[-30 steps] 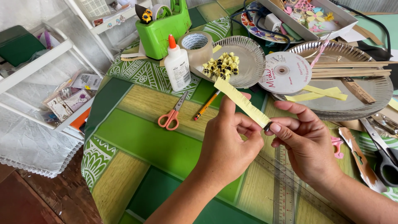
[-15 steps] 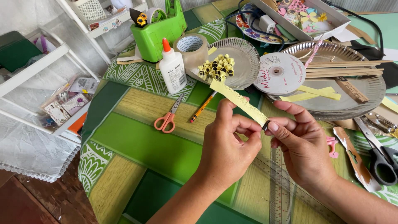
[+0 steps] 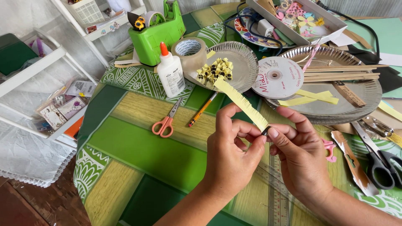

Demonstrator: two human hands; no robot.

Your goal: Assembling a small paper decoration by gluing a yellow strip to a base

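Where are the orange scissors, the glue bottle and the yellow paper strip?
orange scissors [image 3: 164, 124]: head view, on the handles.
glue bottle [image 3: 171, 74]: head view, on the white body.
yellow paper strip [image 3: 240, 100]: head view, on its fringed middle.

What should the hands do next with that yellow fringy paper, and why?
Probably roll a little more. Both hands, left hand and right hand, pinch one end of the yellow fringed strip around a small dark core, and most of the strip hangs free, unrolled, above the table.

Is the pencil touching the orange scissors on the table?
Apart. The head view shows the pencil lying to the right of the orange scissors, with a clear strip of green tablecloth between them.
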